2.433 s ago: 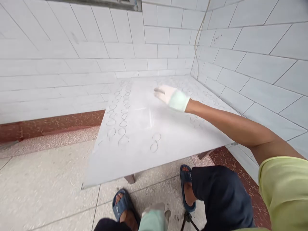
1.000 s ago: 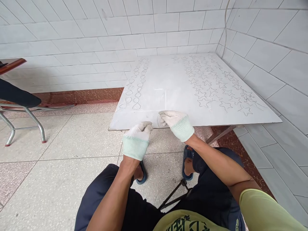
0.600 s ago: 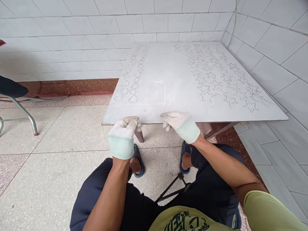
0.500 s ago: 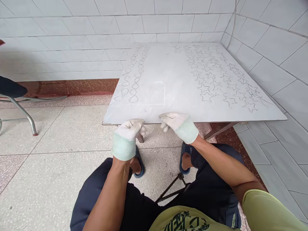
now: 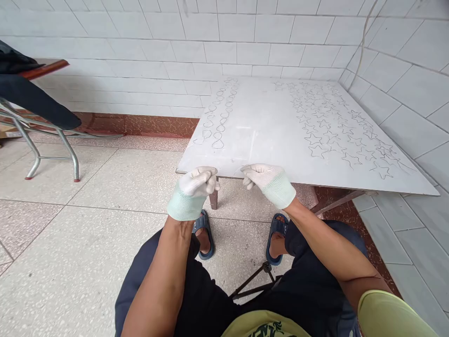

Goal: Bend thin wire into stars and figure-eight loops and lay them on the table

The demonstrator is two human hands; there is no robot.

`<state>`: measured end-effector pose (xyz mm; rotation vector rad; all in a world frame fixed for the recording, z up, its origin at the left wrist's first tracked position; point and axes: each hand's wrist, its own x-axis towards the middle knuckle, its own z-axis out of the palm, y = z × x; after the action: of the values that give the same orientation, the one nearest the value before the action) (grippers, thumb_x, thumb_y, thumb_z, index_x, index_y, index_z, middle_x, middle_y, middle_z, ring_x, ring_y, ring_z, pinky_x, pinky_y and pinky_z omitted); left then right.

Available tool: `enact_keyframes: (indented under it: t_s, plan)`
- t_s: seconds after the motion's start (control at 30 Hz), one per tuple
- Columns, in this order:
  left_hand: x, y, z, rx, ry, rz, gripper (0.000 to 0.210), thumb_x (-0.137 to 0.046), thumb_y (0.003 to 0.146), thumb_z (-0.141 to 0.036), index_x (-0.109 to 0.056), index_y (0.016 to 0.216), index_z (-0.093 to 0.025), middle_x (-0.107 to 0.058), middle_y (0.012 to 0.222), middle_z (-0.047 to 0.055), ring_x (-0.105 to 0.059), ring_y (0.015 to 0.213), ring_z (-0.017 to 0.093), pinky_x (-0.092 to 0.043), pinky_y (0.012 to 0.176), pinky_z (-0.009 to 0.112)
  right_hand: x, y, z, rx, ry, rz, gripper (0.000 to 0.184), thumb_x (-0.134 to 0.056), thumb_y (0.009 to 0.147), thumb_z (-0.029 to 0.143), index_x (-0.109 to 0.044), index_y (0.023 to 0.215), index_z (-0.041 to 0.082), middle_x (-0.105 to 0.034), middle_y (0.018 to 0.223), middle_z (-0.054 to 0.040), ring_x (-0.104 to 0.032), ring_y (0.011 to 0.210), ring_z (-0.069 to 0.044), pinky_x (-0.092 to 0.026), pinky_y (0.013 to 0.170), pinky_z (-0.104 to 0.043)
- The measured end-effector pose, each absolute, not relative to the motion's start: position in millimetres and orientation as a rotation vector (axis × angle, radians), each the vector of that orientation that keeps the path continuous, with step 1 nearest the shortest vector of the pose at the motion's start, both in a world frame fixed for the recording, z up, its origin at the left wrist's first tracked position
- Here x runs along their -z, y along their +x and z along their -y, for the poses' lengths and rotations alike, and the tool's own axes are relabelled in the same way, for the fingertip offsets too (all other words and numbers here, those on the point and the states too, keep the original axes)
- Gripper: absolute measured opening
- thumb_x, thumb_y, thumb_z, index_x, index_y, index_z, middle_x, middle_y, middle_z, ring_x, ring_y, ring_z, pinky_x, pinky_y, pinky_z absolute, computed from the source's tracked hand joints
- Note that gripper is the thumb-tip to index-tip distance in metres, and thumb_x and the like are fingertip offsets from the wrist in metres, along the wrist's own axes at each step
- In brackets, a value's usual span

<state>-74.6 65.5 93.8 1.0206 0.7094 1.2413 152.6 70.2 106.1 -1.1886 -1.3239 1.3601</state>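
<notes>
Both hands wear white gloves with pale green cuffs and hover at the near edge of a white tabletop (image 5: 273,154). Between them a thin, curved piece of wire (image 5: 235,172) shows faintly. My right hand (image 5: 263,177) pinches the wire between thumb and fingertips. My left hand (image 5: 200,182) is closed too, thumb against forefinger, with the wire's other end apparently at its fingertips. Left on the tabletop lie two columns of figure-eight wire shapes (image 5: 218,140). Several rows of star-shaped wire pieces (image 5: 317,150) cover its right side.
White tiled walls stand behind and right of the table. To the left, a person's dark-trousered leg (image 5: 42,100) is beside a metal-legged stool (image 5: 70,154) and a brown table corner (image 5: 45,68). A dark tripod-like stand (image 5: 266,269) is between my feet, which wear blue slippers.
The view has swung left, bringing more of the neighbouring person's leg and the stool into sight. My hands have moved slightly, and the wire between them looks less bowed.
</notes>
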Motion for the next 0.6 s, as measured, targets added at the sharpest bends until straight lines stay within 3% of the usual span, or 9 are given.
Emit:
enact_keyframes:
  t_s: [0.2, 0.37, 0.6]
  plan:
    - [-82, -79, -69, -1.239, 1.047, -0.683, 0.042, -0.098, 0.068, -0.048, -0.080, 0.082, -0.013, -0.059, 0.049, -0.002, -0.055, 0.048, 0.011, -0.052, 0.055, 0.026, -104, 157, -72, -1.316, -1.212, 1.400, 0.015, -0.068, 0.095, 0.023, -0.080, 0.090, 0.015, -0.077, 0.073, -0.0026, -0.069, 0.059, -0.012, -0.057, 0.065, -0.026]
    - [-80, -81, -76, -1.188, 1.022, -0.648, 0.038, -0.098, 0.070, -0.044, -0.081, 0.086, -0.013, -0.060, 0.050, -0.003, -0.056, 0.048, 0.010, -0.059, 0.062, 0.027, -110, 161, -69, -1.330, -1.176, 1.419, 0.017, -0.068, 0.094, 0.020, -0.078, 0.081, 0.015, -0.080, 0.077, -0.0046, -0.075, 0.067, -0.014, -0.061, 0.073, -0.028]
    - [-80, -76, -74, -1.215, 0.931, -0.635, 0.036, -0.100, 0.069, -0.037, -0.080, 0.087, -0.013, -0.066, 0.056, -0.002, -0.059, 0.051, 0.010, -0.061, 0.063, 0.026, -109, 167, -69, -1.482, -1.024, 1.327, 0.015, -0.072, 0.092, 0.026, -0.079, 0.098, 0.013, -0.083, 0.088, -0.0086, -0.079, 0.072, -0.017, -0.064, 0.075, -0.032]
